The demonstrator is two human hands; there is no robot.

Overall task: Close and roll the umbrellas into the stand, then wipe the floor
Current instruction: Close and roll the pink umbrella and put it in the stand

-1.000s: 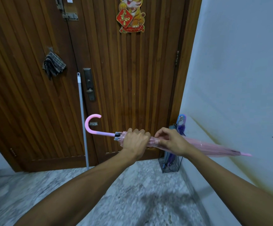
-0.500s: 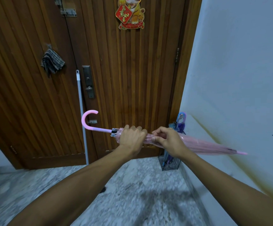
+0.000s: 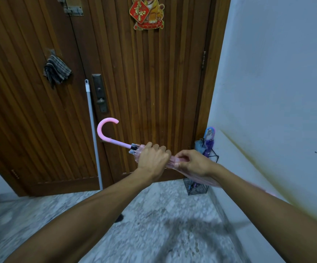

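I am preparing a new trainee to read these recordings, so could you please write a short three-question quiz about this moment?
1. True or false: both hands grip the pink umbrella.
2. Where does the wire umbrella stand sit? A) in the corner between door and right wall, B) in the middle of the floor, C) hung on the door.
3. Name what hangs on the door, left of the lock plate.

Key
1. True: the left hand wraps the canopy near the hooked handle, and the right hand pinches the canopy beside it.
2. A; a purple umbrella already stands in it.
3. A striped cloth.
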